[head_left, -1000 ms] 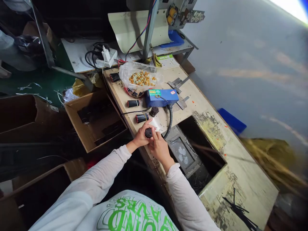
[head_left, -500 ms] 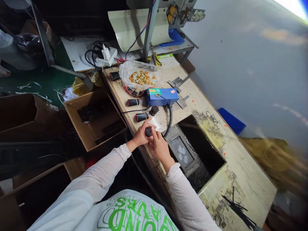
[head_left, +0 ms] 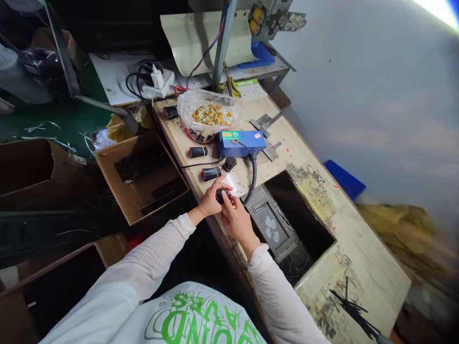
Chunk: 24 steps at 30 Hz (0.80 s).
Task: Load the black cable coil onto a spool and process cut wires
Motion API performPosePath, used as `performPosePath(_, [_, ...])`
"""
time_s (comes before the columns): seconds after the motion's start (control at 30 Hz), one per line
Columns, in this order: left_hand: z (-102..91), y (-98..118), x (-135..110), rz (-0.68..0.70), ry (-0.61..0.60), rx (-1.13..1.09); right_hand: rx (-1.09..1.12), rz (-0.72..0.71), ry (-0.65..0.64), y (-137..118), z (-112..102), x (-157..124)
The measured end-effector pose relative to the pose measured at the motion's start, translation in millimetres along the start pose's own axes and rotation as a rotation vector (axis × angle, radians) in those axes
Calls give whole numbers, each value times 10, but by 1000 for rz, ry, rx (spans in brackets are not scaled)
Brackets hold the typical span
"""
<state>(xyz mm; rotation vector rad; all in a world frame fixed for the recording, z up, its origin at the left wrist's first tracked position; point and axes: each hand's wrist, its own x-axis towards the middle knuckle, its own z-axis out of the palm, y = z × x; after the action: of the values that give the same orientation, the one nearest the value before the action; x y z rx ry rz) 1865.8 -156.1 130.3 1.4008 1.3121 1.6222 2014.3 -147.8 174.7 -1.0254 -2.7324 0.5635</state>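
A round bundle of dark wires [head_left: 220,195], seen end-on, sits between my two hands at the bench's left edge. My left hand [head_left: 211,198] is wrapped round its side. My right hand [head_left: 234,215] presses fingers onto the bundle's end and partly hides it. Just beyond, another dark bundle [head_left: 230,164] stands on end. A black bundle with a yellow band [head_left: 211,173] lies beside it, and a similar bundle with a pale band [head_left: 198,152] lies farther back. The blue box [head_left: 241,144] with a ribbed black hose [head_left: 254,179] is behind them.
A plastic bag of yellow and white bands [head_left: 211,115] lies behind the blue box. Right of my hands, the bench has a rectangular opening [head_left: 287,215] with a metal plate. An open cardboard box [head_left: 124,203] stands left. Loose black strips [head_left: 355,313] lie at the near right.
My right fingers have moved up and over the end of the wire bundle, covering more of it. My left hand has stayed round it.
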Motion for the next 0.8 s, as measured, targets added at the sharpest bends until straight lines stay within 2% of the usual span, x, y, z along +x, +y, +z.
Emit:
performPosePath(0.2, [-3, -5, 8, 41, 0, 8, 6, 32, -29, -23, -36, 42])
performPosePath(0.33, [-12, -13, 2, 34, -27, 22, -54, 82, -86, -71, -88, 102])
performPosePath(0.47, [-11, -10, -3, 7, -33, 15, -70, 65, -82, -92, -110, 139])
performPosePath(0.8, [6, -23, 0, 40, -8, 71, -178, 79, -115, -132, -118, 59])
